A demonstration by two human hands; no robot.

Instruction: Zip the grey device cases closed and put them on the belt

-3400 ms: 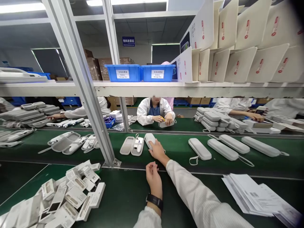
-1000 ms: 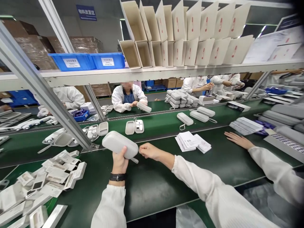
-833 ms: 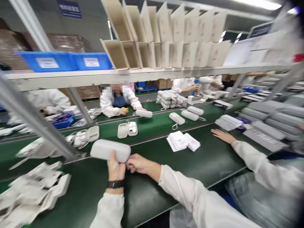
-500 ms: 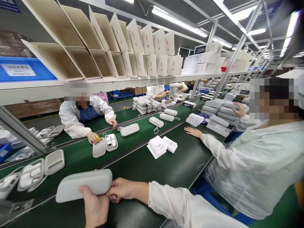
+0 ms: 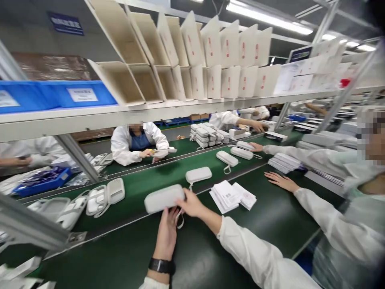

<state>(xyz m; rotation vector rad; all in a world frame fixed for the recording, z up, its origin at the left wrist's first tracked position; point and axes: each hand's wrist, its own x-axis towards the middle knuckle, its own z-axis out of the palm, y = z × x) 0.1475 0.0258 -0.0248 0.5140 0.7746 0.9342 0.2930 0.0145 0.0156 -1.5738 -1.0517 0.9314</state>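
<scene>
Grey case [image 5: 164, 198] x1 | left hand [image 5: 167, 237], right hand [image 5: 190, 202] fingers clamped on it

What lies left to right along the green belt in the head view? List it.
Open case with white parts → closed grey case held in the left hand and right hand → closed case lying on the belt → stack of leaflets → co-worker's hand.
</scene>
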